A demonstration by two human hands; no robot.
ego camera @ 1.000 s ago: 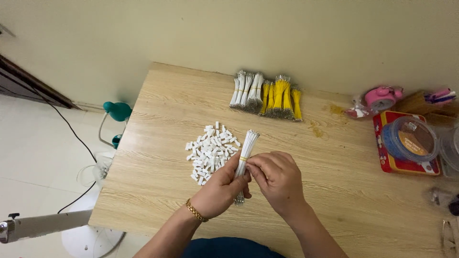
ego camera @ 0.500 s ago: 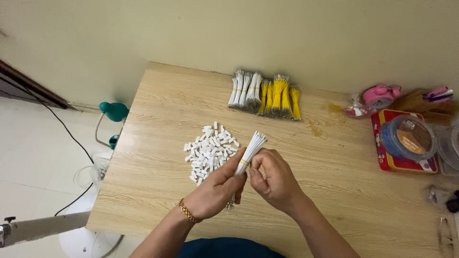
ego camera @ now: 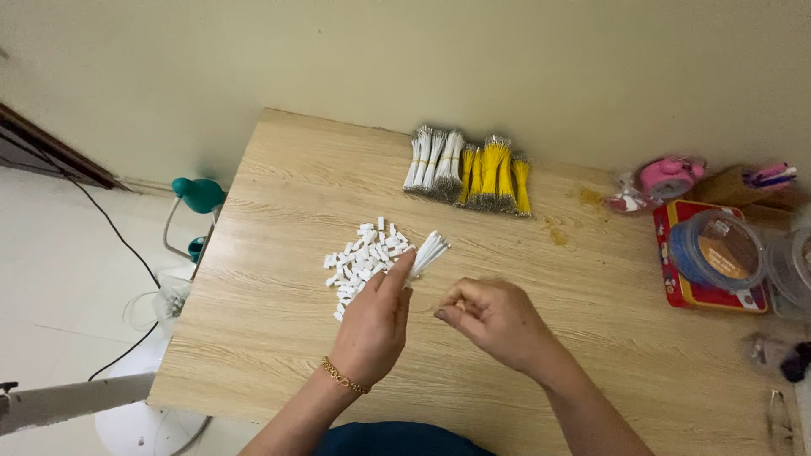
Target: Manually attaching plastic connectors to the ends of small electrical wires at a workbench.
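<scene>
Your left hand (ego camera: 372,325) grips a bundle of white wires (ego camera: 429,252) over the desk (ego camera: 279,338) | right hand (ego camera: 494,321) pinched, contents unclear | pile of white connectors (ego camera: 363,257) looks untouched; most work left, by appearance.

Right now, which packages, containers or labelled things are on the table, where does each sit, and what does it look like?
Red tin: flat, rectangular, far right, with colourful printed edges.
Round tub: on the tin, clear with a blue rim and a brown label on its lid.
Second clear container: at the right edge, partly cut off.
Pink round item: by the wall, in a clear wrapper.
No screens or signs.
</scene>
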